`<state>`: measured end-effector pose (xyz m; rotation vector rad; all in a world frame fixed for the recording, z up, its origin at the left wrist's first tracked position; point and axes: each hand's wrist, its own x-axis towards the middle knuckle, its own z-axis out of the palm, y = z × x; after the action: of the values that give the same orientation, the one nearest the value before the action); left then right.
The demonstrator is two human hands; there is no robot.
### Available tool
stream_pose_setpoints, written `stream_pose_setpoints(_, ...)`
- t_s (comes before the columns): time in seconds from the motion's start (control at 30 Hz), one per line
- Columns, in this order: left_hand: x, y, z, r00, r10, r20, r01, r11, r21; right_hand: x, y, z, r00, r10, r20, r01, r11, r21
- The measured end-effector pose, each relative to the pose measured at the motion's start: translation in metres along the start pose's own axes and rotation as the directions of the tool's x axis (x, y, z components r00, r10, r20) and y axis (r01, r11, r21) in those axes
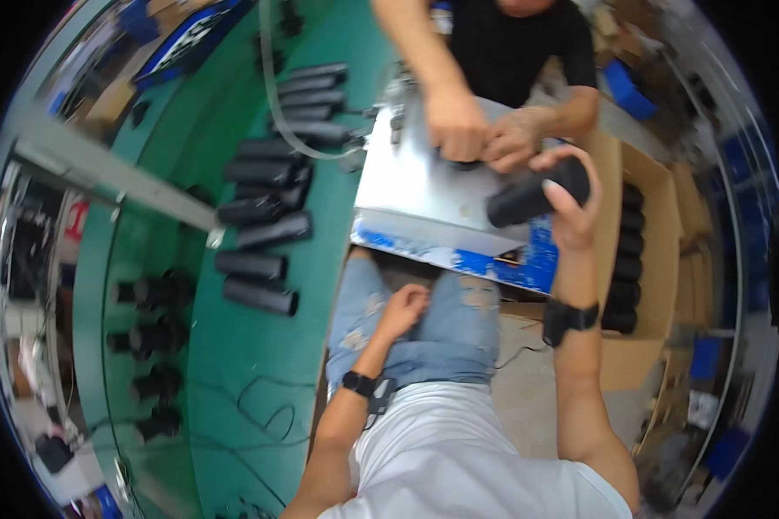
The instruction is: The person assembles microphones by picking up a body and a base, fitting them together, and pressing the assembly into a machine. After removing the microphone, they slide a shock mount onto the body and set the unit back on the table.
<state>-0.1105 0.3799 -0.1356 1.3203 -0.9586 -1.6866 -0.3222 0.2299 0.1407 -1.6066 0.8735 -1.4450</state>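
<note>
Right forearm extends straight up and away from the body, wrist bent slightly inward, a black watch on it; right hand (571, 208) is raised over the near edge of the grey metal sheet (415, 190) that lies on a blue-edged board; its fingers and thumb are wrapped firmly around a black cylindrical tube (535, 195), held roughly level with the open end pointing left; the tube sits above the sheet's right corner, just beside the other person's hands.

Left arm is bent at the elbow, black band at the wrist; left hand (402, 310) rests on the faded, torn blue jeans (459, 329) at the thigh; fingers curled loosely inward, holding nothing that can be seen, though the palm side is hidden.

Opposite, a person in a black shirt has both hands (480, 134) pressed together on the sheet over a small dark part; what it is stays unclear, mostly covered.

Rows of similar black tubes (268, 225) lie on the green table (251, 372) to the left; more stand in the cardboard box (658, 259) to the right, partly cut off by the forearm.
</note>
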Motion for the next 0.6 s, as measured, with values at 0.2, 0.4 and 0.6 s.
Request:
stream_pose_setpoints(0.2,-0.059,0.091,-0.002,0.973,0.189,-0.132,-0.227,0.682,-0.695,-0.052,0.020,0.123,1.000,0.020,-0.011,-0.013,0.901,0.433)
stream_pose_setpoints(0.4,-0.124,0.017,-0.009,0.937,-0.027,-0.349,-0.176,0.825,-0.537,-0.127,0.113,0.293,0.628,0.724,0.284,-0.530,0.132,0.838)
stream_pose_setpoints(0.6,-0.195,0.022,-0.072,0.761,0.010,-0.649,-0.377,0.821,-0.430,-0.166,0.048,0.351,0.695,0.680,0.234,-0.594,0.359,0.721)
